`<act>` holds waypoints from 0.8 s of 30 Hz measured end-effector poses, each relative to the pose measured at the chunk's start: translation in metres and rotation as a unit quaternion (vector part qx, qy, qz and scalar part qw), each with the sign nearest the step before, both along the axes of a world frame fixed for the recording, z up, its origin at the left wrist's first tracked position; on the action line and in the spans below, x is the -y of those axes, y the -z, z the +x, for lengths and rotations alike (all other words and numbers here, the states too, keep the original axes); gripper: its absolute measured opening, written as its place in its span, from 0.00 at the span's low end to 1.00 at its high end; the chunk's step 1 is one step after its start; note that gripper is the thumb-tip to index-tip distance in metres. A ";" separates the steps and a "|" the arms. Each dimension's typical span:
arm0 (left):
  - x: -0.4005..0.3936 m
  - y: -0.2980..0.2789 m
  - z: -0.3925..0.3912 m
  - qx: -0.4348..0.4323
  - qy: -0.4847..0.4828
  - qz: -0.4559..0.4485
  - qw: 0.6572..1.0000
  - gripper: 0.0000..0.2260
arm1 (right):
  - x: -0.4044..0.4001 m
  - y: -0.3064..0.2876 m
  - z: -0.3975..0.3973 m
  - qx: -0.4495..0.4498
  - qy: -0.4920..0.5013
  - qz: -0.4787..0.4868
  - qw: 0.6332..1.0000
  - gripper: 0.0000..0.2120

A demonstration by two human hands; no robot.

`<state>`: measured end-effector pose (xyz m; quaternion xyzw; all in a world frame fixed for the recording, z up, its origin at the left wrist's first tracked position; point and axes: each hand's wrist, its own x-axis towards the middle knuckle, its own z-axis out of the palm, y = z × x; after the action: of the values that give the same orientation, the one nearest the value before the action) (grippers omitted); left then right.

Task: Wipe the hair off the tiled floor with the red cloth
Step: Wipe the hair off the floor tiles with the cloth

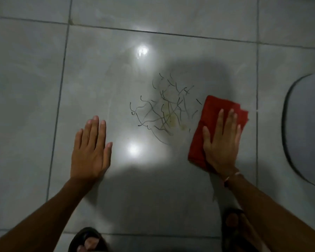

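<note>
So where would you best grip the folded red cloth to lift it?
Judging by its pose, pinch the folded red cloth at its far bare edge, from above: it lies flat on the tile, and the right hand covers its near half.

The tiled floor [98, 84] is finished in smooth, glossy grey ceramic, and lamp glare is reflected on it. The red cloth [213, 113] is made of soft, matt woven fabric. The hair [164, 110] is seen as thin dark strands.

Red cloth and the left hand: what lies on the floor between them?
In the head view, the scattered hair lies between the red cloth and the left hand, nearer the cloth, with yellowish stains beneath it.
</note>
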<state>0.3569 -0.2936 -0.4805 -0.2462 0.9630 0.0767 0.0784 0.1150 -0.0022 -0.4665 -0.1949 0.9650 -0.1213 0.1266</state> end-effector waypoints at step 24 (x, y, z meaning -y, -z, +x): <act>0.016 0.014 0.008 -0.077 0.004 -0.012 0.997 0.29 | 0.081 -0.004 -0.099 -0.052 -0.103 0.025 0.993 0.35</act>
<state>0.3647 -0.3095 -0.4946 -0.2365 0.9680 0.0834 0.0009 0.0165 -0.0835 -0.4628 -0.2965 0.9477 -0.0735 0.0928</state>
